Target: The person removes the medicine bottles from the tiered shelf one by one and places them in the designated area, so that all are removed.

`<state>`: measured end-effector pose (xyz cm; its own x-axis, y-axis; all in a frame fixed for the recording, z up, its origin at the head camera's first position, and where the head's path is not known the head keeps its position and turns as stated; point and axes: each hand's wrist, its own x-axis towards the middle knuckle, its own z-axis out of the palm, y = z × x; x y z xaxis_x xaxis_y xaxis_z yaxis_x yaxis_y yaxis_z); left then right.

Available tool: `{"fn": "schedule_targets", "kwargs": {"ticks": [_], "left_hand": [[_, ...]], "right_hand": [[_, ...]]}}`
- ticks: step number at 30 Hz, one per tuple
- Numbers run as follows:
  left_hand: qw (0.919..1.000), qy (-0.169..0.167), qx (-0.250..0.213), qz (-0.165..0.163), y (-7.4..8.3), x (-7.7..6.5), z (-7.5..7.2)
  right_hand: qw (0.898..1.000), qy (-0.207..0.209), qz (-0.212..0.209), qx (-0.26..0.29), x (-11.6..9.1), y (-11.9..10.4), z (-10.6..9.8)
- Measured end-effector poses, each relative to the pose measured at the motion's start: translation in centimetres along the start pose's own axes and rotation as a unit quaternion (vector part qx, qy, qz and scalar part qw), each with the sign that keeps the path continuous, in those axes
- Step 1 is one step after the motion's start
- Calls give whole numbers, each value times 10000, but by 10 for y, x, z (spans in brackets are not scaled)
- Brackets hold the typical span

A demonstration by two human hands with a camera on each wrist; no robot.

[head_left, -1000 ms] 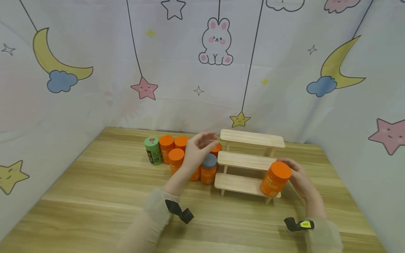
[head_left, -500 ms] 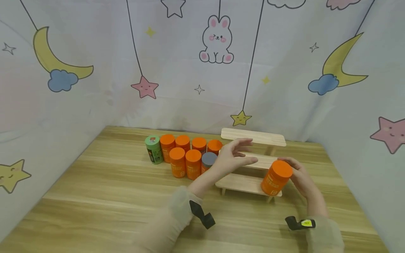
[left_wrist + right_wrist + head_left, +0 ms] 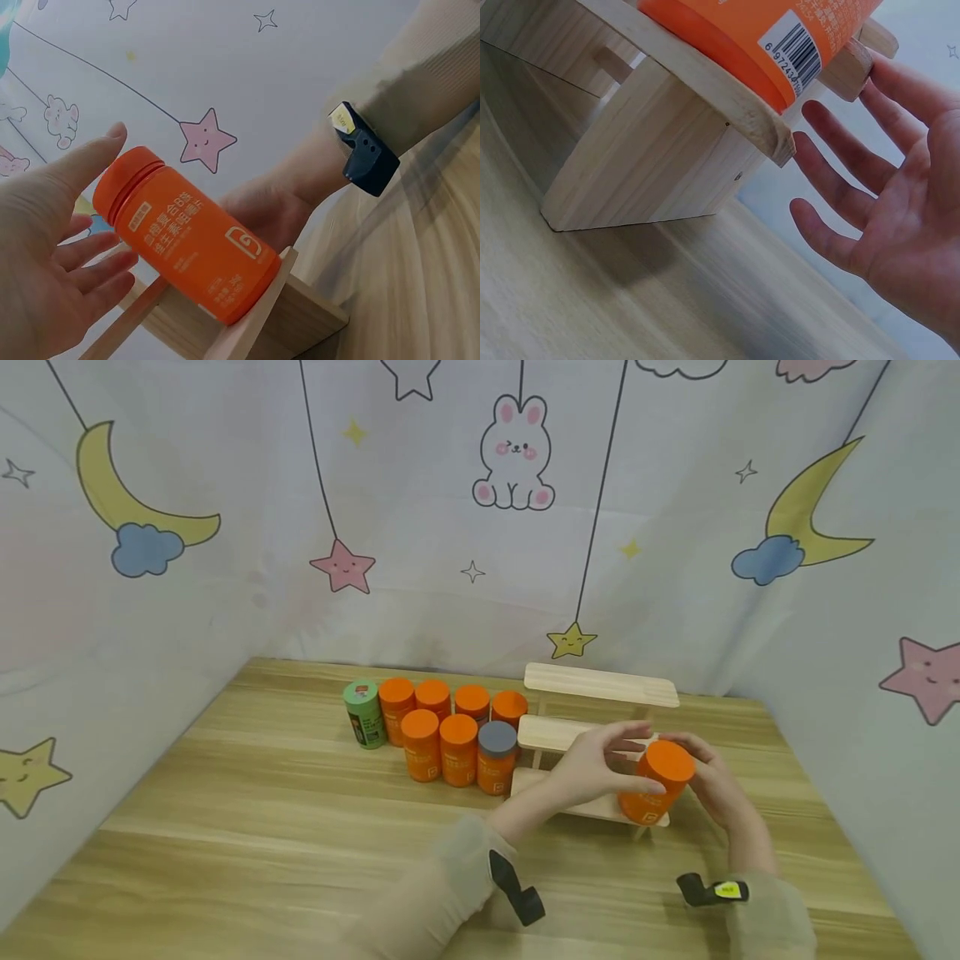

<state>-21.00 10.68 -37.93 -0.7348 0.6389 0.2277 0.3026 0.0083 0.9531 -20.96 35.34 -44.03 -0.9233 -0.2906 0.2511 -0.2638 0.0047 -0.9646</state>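
Note:
An orange pill bottle (image 3: 654,785) with an orange lid stands on the right end of the lowest step of the wooden shelf (image 3: 558,733). My left hand (image 3: 596,768) is at the bottle's left side, thumb across its front in the head view. In the left wrist view, that hand (image 3: 60,259) has its fingers spread, with the thumb beside the lid. My right hand (image 3: 712,781) is at the bottle's right. The right wrist view shows its loosely bent fingers (image 3: 840,191) close to the shelf's end, below the bottle's barcode (image 3: 795,52).
Two rows of bottles stand left of the shelf: several orange-lidded ones (image 3: 459,747), one with a grey lid (image 3: 497,739), and a green bottle (image 3: 365,717) at the far left. A patterned cloth (image 3: 412,610) rises behind the wooden table (image 3: 247,827).
My left hand has moved right from over the bottle rows, across the shelf, to the orange bottle's side. My right hand and that bottle have stayed in place.

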Motion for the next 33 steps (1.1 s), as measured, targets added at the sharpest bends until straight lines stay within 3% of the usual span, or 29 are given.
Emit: {"fn": "schedule_targets", "kwargs": {"ticks": [8,15,22,33], "left_hand": [[9984,94,553,85,-3,5,16],[9971,200,720,152,-3,7,20],[9958,210,882,82,-5,8,22],[9980,203,591,12,-7,9,20]], "right_hand": [[9999,85,23,121,0,-1,1],[9995,234,230,14,0,-2,2],[9997,185,130,43,0,-2,2],[9998,144,99,13,-1,-1,1]]}}
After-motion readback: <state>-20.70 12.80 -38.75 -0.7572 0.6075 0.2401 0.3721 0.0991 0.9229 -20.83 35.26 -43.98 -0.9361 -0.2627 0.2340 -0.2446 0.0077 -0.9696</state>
